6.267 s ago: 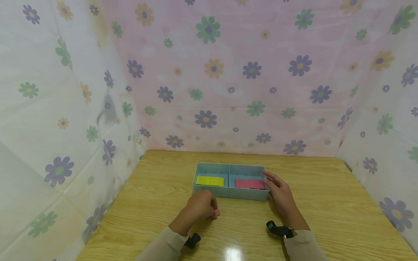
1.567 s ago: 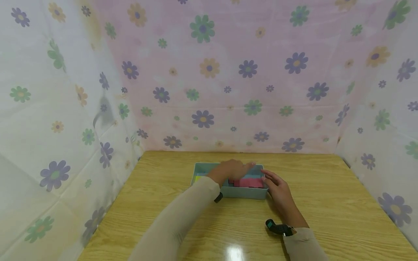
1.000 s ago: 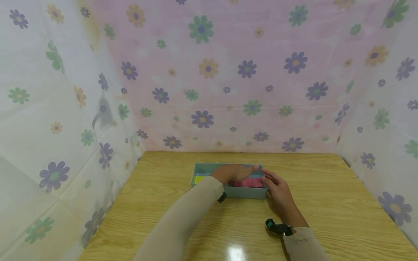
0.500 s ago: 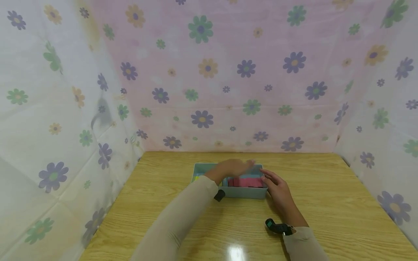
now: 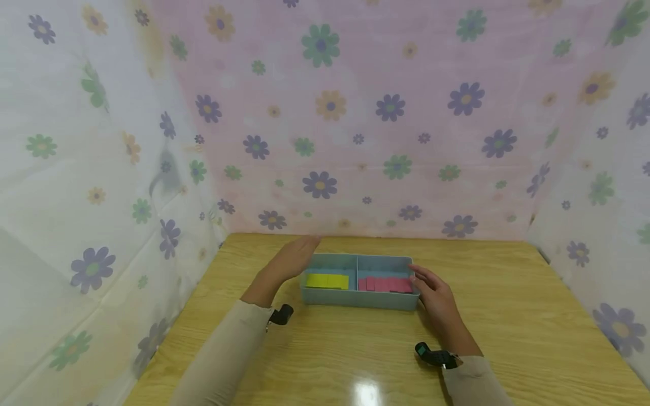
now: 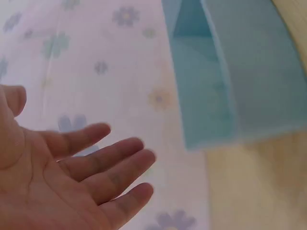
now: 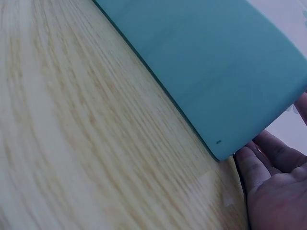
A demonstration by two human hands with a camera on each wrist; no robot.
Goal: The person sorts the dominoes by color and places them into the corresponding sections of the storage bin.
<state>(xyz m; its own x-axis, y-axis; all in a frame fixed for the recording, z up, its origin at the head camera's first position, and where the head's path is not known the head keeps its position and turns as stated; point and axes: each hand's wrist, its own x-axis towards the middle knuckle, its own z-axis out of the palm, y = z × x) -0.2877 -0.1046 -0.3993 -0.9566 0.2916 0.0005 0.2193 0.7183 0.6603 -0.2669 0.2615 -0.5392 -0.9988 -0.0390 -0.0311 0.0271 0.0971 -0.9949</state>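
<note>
A light blue two-compartment box [image 5: 360,298] stands on the table. Flat yellow pieces [image 5: 327,281] lie in its left compartment, and flat pink pieces [image 5: 386,285] in a row in the right one. My left hand [image 5: 286,262] is off the box's left end, holding nothing; in the left wrist view the left hand [image 6: 72,177] shows its palm, fingers spread apart, with the box's end [image 6: 204,96] beyond them. My right hand [image 5: 437,299] rests its fingers against the box's right end, at the rim. From the right wrist, the right hand [image 7: 276,177] touches the lower corner of the box wall [image 7: 216,72].
The wood-grain table [image 5: 330,361] extends around the box. A flowered cloth [image 5: 355,113] hangs behind it and along both sides. Each wrist carries a small black camera, the left camera [image 5: 281,314] and the right camera [image 5: 431,355].
The pink piece earlier in my left hand has left it, and the pink row now reaches the divider. My left hand has moved from over the box to its left end. My right hand stays put.
</note>
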